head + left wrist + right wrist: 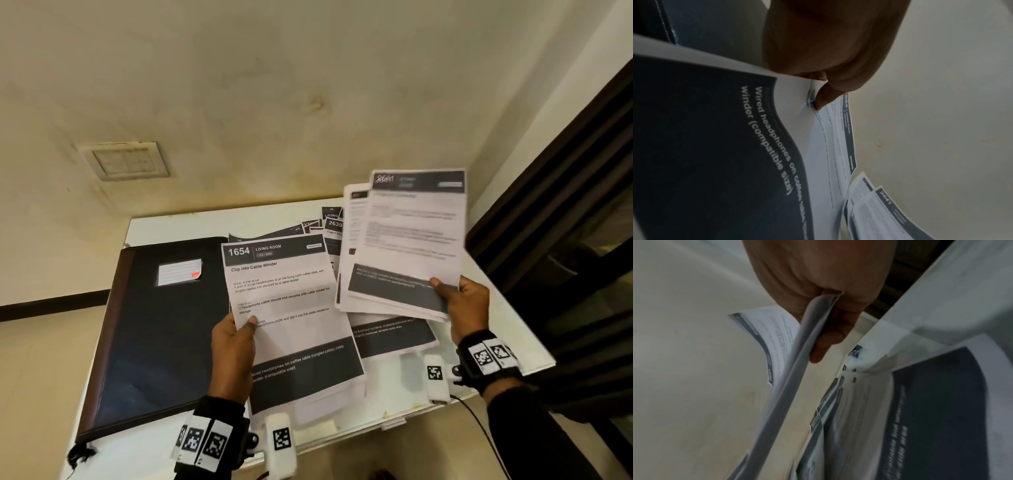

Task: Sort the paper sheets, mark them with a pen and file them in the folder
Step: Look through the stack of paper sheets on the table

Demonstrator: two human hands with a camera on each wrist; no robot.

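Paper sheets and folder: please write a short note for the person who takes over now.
Left hand pinches sheet 1654. Right hand grips a bundle of sheets, raised above the table. More sheets lie loose there. The folder lies shut at the left. Sorting is under way; I see no pen. Left to do: finish sorting, mark, file.

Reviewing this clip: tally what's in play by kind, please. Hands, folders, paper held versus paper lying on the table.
Hands: 2, the left hand and the right hand
Folders: 1, the dark folder, closed on the white table
Held paper: 2 lots, sheet 1654 and a small stack
Loose paper on the table: 1 spread pile, sheet count unclear
Total: 6
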